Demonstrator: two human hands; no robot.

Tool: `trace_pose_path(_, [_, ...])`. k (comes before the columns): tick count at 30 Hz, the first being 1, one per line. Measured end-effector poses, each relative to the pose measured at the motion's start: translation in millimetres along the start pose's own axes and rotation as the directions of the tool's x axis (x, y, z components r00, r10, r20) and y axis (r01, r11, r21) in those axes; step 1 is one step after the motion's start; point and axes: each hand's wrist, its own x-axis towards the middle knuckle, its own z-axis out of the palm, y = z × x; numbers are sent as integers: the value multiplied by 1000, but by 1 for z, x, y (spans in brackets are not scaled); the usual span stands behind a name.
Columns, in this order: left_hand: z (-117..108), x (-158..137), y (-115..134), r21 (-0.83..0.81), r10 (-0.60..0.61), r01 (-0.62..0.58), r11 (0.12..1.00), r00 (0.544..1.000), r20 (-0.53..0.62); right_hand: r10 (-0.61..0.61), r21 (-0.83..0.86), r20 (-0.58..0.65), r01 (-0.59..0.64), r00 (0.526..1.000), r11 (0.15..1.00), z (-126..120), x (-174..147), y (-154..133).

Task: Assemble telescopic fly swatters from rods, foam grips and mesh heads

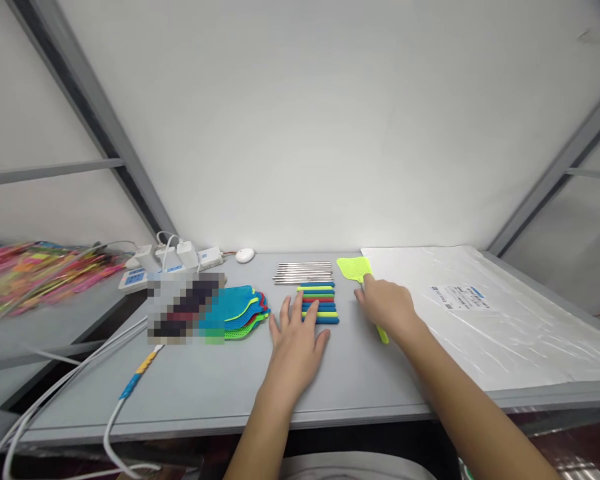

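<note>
Head view: a finished row, easily knocked

Head camera shows the two hands apart over the table [205,393]. The right hand [387,303] is closed around the yellow swatter [356,268], which lies right of the handles [325,300], its mesh end away from the person and its grip end showing below the wrist. The fingertips are partly hidden, so how firmly they pinch cannot be told. The left hand [297,350] is spread, gripping nothing, its fingers over the near left part of the handles; whether they press or only hover, I cannot tell.

The handles look the likeliest to go astray: being slim and seemingly round, they could roll out of line if the left fingers dragged across them. The rods [304,273], just beyond, could scatter from a similar brush. Left of that hand, the heads [235,310] are fanned loosely, so a sideways bump could slide the upper ones off. If the swatter swung right, its mesh could catch the wrinkled white sheet [480,333]. Farther left, a snagged cable [111,427] might tug whatever it feeds.
</note>
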Motion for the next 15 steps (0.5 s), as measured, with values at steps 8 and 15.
trace_pose_path(8, [-13, -3, -2, -32, -63, 61, 998, 994, -87, -309, 73, -15, 310, 951, 948, -12, 81, -35])
trace_pose_path(15, [-6, -4, -7, -76, -93, 85, 993, 990, -105, -459, 92, -37, 460, 888, 883, 3, 140, -54])
